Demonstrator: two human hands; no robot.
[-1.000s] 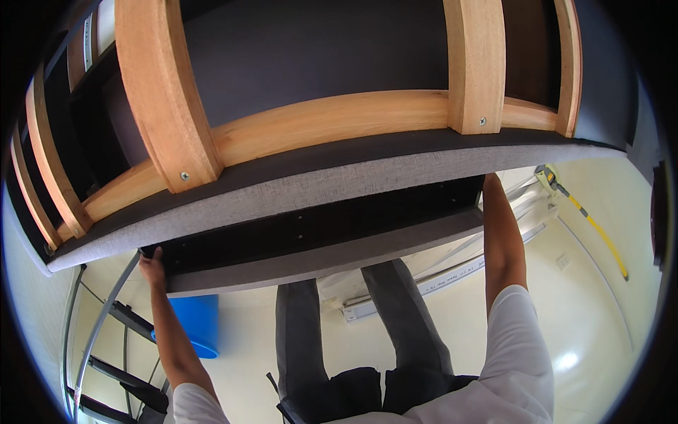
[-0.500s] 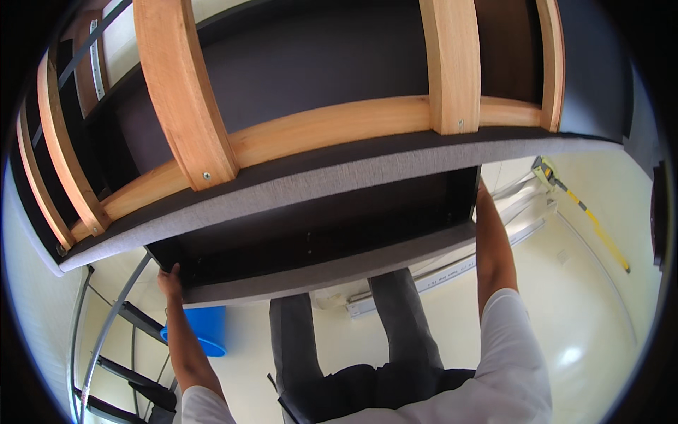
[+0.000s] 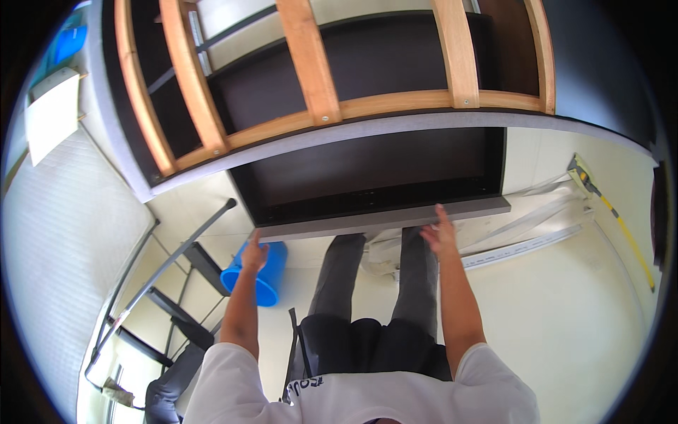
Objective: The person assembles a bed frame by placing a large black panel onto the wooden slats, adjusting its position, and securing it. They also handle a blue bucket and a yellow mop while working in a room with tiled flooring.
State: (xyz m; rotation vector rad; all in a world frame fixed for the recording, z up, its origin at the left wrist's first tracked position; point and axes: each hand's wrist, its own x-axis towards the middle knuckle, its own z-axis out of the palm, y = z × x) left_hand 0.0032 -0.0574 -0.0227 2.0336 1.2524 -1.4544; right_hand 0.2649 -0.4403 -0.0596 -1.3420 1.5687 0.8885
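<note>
- Handling dark drawer-like box (image 3: pixel 381 166), black inside, w/ grey front edge (image 3: pixel 367 221) facing the body; jutting out below a slatted frame, just beyond both hands.
- Placing L hand (image 3: pixel 253 257) at L end of that edge; bending its fingers a bit, can't tell whether gripping.
- Placing R hand (image 3: pixel 443 237) at the same edge, inboard of R end; spreading its fingers loosely, w/ one pointing up across the edge; can't tell how firmly pressing.
- Extending both forearms fwd from white sleeves (image 3: pixel 229 374).
- Having legs in dk grey trousers (image 3: pixel 339 275) btwn forearms, lower ends disappearing under the box edge.
- Facing, above box in view, grey padded rail (image 3: pixel 353 132) running across, covering box's far part.
- Seeing, past rail, wooden bar (image 3: pixel 392 104) w/ wooden slats (image 3: pixel 306 56) screwed on; glimpsing dk panels btwn slats.
- Having blue bin (image 3: pixel 277 265) just beside L hand, partly behind it, nr box's L corner.
- Spotting metal tube rack (image 3: pixel 212 220) w/ dk bars left of bin; farther out, white quilted surface (image 3: pixel 63 233) & white panel (image 3: pixel 55 116).
- Seeing, on R, crumpled plastic sheet (image 3: pixel 537 212) & pale strip (image 3: pixel 522 249) on cream floor (image 3: pixel 558 311), nr box's R end; farther R, yellow-handled pole (image 3: pixel 625 237).
</note>
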